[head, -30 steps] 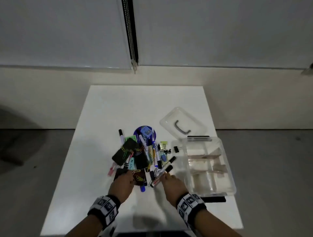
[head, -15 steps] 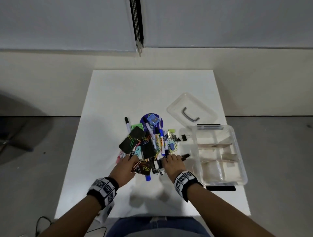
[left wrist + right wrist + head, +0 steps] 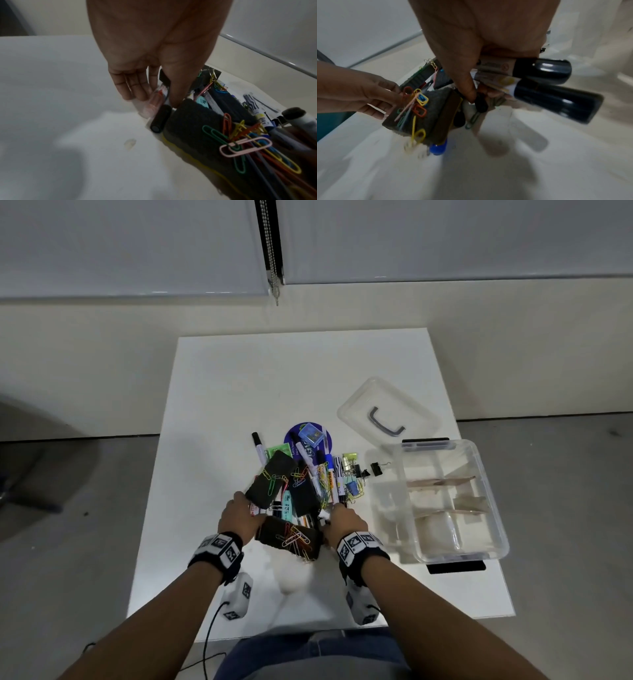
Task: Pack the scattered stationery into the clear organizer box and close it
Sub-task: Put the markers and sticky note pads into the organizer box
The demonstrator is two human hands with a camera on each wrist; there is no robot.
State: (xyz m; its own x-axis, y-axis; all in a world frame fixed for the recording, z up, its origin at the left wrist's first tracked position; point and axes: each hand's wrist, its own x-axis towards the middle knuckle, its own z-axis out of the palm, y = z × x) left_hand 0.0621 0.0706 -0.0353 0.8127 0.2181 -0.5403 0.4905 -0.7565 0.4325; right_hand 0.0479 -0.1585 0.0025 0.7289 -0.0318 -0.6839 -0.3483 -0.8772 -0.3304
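Nearest the person, a dark felt eraser block (image 3: 289, 539) strewn with coloured paper clips (image 3: 243, 147) lies on the white table (image 3: 212, 412) between the two wrists, at the near edge of the stationery heap. The right hand (image 3: 344, 523) sits just to its right, fingers curled round a bundle of black-capped markers (image 3: 544, 82) whose caps stick out to the right in the right wrist view; a small black piece is also pressed under the thumb tip. The left hand (image 3: 239, 517) reaches in from the left with fingers nearly straight, fingertips (image 3: 135, 93) touching a clear pen with red inside (image 3: 150, 104) that lies against a black-capped marker (image 3: 160, 121) beside the block; whether it pinches the pen cannot be told. Beyond the hands the heap crowds together: a second dark eraser block (image 3: 272, 484) tilted over pens and markers, more loose clips, a green note pad (image 3: 279, 450), black binder clips (image 3: 376, 469) and a yellow one (image 3: 350, 456), then a blue round disc (image 3: 306, 440) with a small blue box (image 3: 311, 433) on it. To the right, well apart from the hands, stands the clear organizer box (image 3: 486, 470), open, with dividers inside and black latches at its near and far ends. Its clear lid (image 3: 388, 412) with a grey handle lies flat on the table just behind it.
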